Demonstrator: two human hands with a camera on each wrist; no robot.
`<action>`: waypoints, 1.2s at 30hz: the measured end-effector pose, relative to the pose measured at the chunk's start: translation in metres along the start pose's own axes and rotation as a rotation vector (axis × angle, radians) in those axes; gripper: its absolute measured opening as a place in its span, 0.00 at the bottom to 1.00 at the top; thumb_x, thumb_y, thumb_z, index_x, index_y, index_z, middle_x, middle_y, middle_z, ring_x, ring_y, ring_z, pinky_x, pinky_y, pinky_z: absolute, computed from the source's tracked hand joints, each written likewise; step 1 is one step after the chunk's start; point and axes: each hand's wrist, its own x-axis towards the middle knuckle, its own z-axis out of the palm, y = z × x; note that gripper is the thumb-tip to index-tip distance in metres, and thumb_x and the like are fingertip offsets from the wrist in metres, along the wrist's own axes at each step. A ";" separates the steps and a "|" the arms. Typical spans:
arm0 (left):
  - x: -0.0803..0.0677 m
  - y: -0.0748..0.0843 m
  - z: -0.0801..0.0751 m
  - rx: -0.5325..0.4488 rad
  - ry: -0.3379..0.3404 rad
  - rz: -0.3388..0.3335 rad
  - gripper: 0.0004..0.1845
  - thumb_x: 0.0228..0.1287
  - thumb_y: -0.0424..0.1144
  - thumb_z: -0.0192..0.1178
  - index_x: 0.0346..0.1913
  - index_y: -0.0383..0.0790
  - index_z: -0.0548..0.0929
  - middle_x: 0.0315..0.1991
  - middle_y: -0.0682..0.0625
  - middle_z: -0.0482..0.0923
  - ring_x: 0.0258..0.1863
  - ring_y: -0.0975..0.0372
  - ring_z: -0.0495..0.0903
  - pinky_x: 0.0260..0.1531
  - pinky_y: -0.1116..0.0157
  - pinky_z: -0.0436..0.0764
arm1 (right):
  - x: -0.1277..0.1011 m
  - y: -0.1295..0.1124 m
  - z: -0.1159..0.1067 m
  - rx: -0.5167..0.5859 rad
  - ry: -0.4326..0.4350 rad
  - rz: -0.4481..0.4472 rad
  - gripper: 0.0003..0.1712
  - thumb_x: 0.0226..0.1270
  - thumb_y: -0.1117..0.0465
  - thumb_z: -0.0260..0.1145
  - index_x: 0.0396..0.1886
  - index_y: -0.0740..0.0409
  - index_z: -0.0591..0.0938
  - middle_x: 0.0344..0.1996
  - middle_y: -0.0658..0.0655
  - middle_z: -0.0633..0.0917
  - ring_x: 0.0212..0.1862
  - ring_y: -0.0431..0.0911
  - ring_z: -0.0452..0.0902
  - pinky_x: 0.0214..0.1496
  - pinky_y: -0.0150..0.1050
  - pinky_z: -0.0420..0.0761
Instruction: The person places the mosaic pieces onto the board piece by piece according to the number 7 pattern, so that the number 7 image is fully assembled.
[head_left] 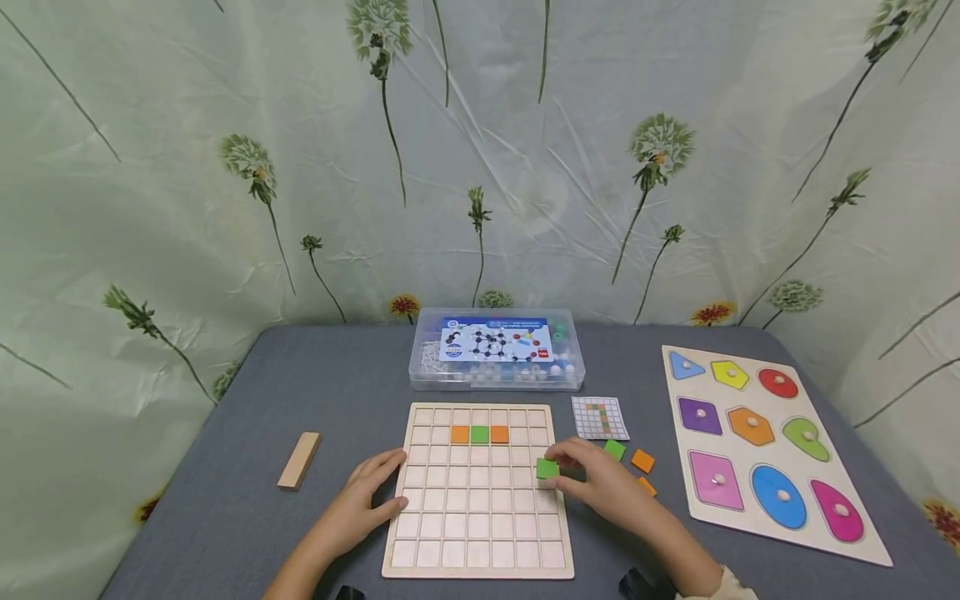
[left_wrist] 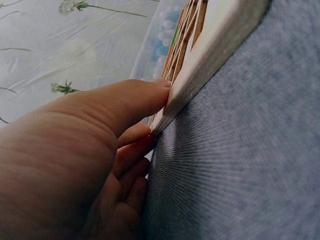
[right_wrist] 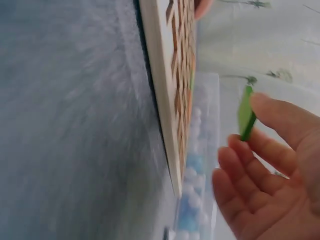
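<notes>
From the head camera, the right hand [head_left: 600, 487] pinches a green tile [head_left: 547, 468] between thumb and fingertips and holds it over the right-hand column of the wooden grid board [head_left: 480, 492], a few rows below a short row of orange, green and orange tiles [head_left: 479, 434] already seated near the top. The tile lies flat, at the hand's leftward tip, so the open cells lie to its left and beneath it. The left hand [head_left: 371, 500] rests with relaxed fingers against the board's left edge, holding nothing. Loose tiles [head_left: 633, 460], green and orange, lie on the grey table [head_left: 225, 517] just right of the board, below a small pattern card [head_left: 599, 417]; a clear plastic box [head_left: 497, 348] sits behind the board, a shape puzzle [head_left: 765, 446] well to the right, a wooden block [head_left: 299, 459] to the left. The left wrist camera shows the thumb [left_wrist: 135, 100] pressed to the board's rim [left_wrist: 210, 55]. The right wrist camera shows the tile [right_wrist: 245, 114] edge-on at the fingertips [right_wrist: 270, 112], apart from the board [right_wrist: 167, 90].
</notes>
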 end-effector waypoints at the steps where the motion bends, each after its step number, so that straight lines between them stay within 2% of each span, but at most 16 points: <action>1: 0.000 0.000 0.000 -0.003 0.000 0.003 0.34 0.52 0.42 0.65 0.63 0.38 0.67 0.61 0.45 0.63 0.62 0.49 0.56 0.55 0.46 0.57 | 0.005 -0.001 0.002 -0.004 0.004 -0.009 0.14 0.56 0.58 0.66 0.43 0.51 0.78 0.37 0.42 0.76 0.38 0.42 0.72 0.39 0.36 0.74; 6: 0.001 0.000 0.000 -0.008 -0.009 0.018 0.34 0.53 0.43 0.64 0.63 0.38 0.67 0.61 0.45 0.63 0.62 0.49 0.56 0.55 0.46 0.57 | 0.023 0.001 0.014 0.013 0.012 -0.060 0.15 0.57 0.58 0.66 0.44 0.52 0.78 0.38 0.44 0.76 0.38 0.42 0.72 0.39 0.36 0.74; 13: 0.002 0.001 0.000 -0.009 -0.004 0.007 0.34 0.53 0.42 0.65 0.63 0.38 0.67 0.61 0.45 0.63 0.62 0.49 0.56 0.55 0.45 0.57 | 0.040 0.007 0.029 -0.006 0.020 -0.076 0.14 0.57 0.58 0.66 0.43 0.55 0.79 0.35 0.45 0.76 0.37 0.39 0.71 0.39 0.34 0.73; 20: 0.002 0.001 0.001 -0.003 -0.007 0.009 0.35 0.53 0.43 0.65 0.63 0.38 0.66 0.61 0.45 0.63 0.62 0.49 0.56 0.55 0.46 0.58 | 0.046 0.009 0.040 -0.032 0.052 -0.112 0.14 0.54 0.57 0.68 0.41 0.55 0.80 0.33 0.46 0.76 0.34 0.38 0.70 0.35 0.32 0.72; 25: 0.001 -0.001 0.001 -0.004 -0.007 0.006 0.35 0.53 0.43 0.65 0.63 0.38 0.66 0.61 0.45 0.63 0.62 0.49 0.56 0.55 0.46 0.58 | 0.048 0.008 0.043 -0.021 0.040 -0.082 0.15 0.54 0.56 0.68 0.41 0.54 0.80 0.31 0.45 0.73 0.33 0.38 0.67 0.35 0.32 0.71; 29: 0.001 -0.002 0.000 -0.003 -0.007 0.009 0.35 0.53 0.44 0.65 0.63 0.38 0.66 0.61 0.45 0.63 0.62 0.49 0.57 0.55 0.46 0.58 | 0.048 0.008 0.044 -0.001 0.030 -0.064 0.14 0.56 0.59 0.67 0.41 0.57 0.78 0.31 0.45 0.72 0.33 0.39 0.66 0.35 0.32 0.70; 33: 0.000 -0.003 0.000 -0.008 -0.008 0.015 0.35 0.53 0.44 0.64 0.63 0.38 0.67 0.61 0.45 0.63 0.62 0.49 0.56 0.55 0.46 0.58 | 0.047 0.009 0.044 0.013 0.030 -0.064 0.12 0.58 0.62 0.65 0.42 0.57 0.78 0.32 0.45 0.73 0.34 0.39 0.67 0.35 0.33 0.70; 36: 0.000 -0.003 0.000 -0.012 -0.008 0.015 0.34 0.53 0.44 0.64 0.63 0.38 0.67 0.61 0.45 0.63 0.62 0.49 0.56 0.55 0.46 0.58 | 0.048 0.010 0.045 0.009 0.037 -0.079 0.12 0.59 0.60 0.65 0.42 0.56 0.79 0.33 0.45 0.74 0.35 0.39 0.68 0.37 0.34 0.71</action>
